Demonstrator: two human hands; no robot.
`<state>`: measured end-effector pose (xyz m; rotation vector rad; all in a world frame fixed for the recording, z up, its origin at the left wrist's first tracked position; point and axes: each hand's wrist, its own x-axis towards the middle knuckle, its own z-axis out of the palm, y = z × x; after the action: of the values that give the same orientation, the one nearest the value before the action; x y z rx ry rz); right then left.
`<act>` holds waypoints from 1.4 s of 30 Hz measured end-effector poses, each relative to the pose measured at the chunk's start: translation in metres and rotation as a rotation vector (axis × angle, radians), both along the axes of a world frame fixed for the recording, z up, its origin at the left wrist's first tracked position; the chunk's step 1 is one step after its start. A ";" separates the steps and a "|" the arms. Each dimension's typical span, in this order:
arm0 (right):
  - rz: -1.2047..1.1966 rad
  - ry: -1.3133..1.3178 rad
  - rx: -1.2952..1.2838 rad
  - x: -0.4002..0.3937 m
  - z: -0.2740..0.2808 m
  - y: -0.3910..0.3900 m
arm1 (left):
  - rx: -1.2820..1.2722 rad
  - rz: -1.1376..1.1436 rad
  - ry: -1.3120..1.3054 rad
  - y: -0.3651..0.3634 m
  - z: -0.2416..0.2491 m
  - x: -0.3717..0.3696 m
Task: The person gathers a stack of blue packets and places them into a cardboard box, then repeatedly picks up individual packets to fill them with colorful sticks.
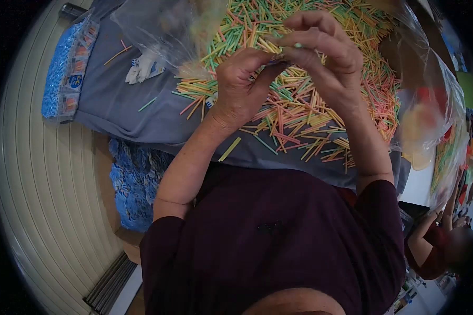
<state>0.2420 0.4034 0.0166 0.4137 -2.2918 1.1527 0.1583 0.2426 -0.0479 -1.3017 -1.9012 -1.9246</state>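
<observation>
My left hand (243, 86) is raised over the pile of thin coloured sticks (299, 118), its thumb and fingers pinched on something small and dark that I cannot make out. Close beside it, my right hand (326, 58) has its thumb and index finger together at the same spot, with the other fingers curled above. A small green tip shows between the right fingers; what it belongs to is unclear. The sticks are green, yellow, orange and pink, spread on a grey cloth (121, 113). Clear plastic (165, 26) lies left of the pile.
A blue and clear packet (65, 73) lies at the cloth's left edge. White crumpled pieces (142, 68) rest nearby. Blue patterned fabric (134, 184) sits in a box below. At right are a clear plastic bag (436, 105) and another person (431, 247).
</observation>
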 end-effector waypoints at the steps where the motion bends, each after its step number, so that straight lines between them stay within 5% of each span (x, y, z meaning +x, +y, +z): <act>1: 0.046 -0.021 -0.211 -0.001 -0.001 0.006 | -0.052 0.000 -0.016 -0.004 0.001 0.000; 3: 0.146 0.101 -0.133 -0.006 -0.007 0.028 | -0.111 0.007 -0.029 -0.012 0.001 -0.001; 9: -0.436 0.122 0.366 0.012 0.010 0.043 | 0.037 -0.009 0.124 -0.034 -0.006 -0.010; 10: -0.435 0.121 0.368 0.014 0.007 0.031 | 0.052 -0.015 0.081 -0.036 -0.006 -0.007; 12: -0.089 -0.188 -0.019 0.022 0.004 -0.005 | 0.067 -0.034 0.029 -0.037 -0.009 -0.002; 15: -0.038 -0.004 0.202 0.014 -0.010 -0.015 | 0.012 -0.123 0.034 -0.038 -0.011 0.005; 21: -0.002 -0.071 -0.085 0.010 -0.013 -0.043 | -0.092 0.049 0.109 -0.058 -0.008 0.014; 23: -0.047 0.227 0.010 0.007 -0.004 -0.045 | -0.096 0.079 -0.108 -0.061 -0.005 0.017; 27: 0.017 0.086 0.668 0.009 0.002 -0.047 | -0.060 0.061 0.006 -0.063 -0.006 0.014; 37: 0.069 -0.113 0.601 0.015 0.007 -0.062 | -0.114 0.042 0.155 -0.071 0.007 0.005; 40: 0.069 -0.014 0.479 0.012 0.012 -0.062 | -0.105 0.028 0.055 -0.093 0.016 0.004; 42: 0.003 0.015 0.348 0.014 0.015 -0.051 | -0.017 -0.089 -0.520 -0.123 0.037 0.004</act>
<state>0.2555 0.3522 0.0317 0.5522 -2.4825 0.7456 0.1621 0.1193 -0.0107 -0.9643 -2.1025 -2.4869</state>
